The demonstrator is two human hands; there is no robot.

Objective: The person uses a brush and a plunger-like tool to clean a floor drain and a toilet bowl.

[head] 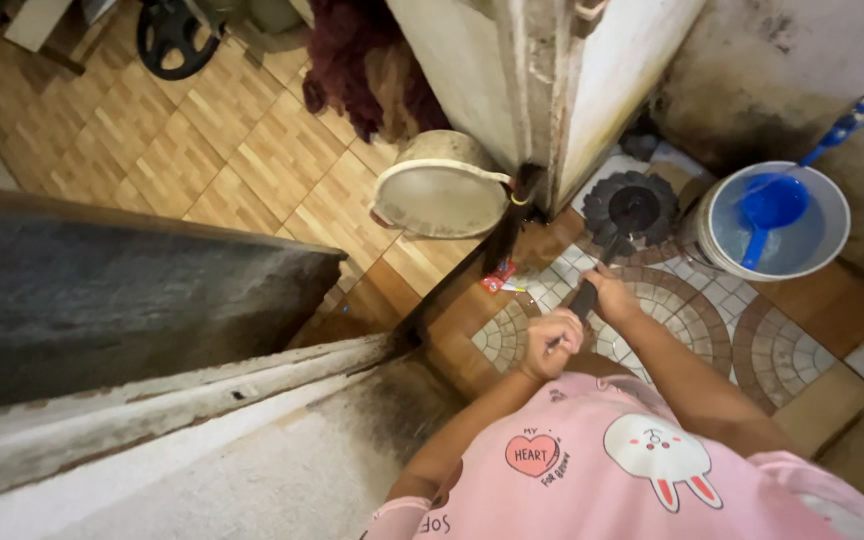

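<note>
Black and round, the frying pan [634,207] hangs low over the patterned tile floor [782,350], close to the foot of the white door [592,90]. Your right hand [610,293] has its fingers wrapped around the pan's dark handle [586,296], just beside your left hand [550,343], which is curled into a fist; you cannot tell from here whether anything sits inside it. To the right of the pan stands a white bucket [832,235] with a blue dipper [772,205] resting in it. To the left, a pale round basin [439,190] leans on its side against the door's edge, on the wood-patterned floor [222,150].
</note>
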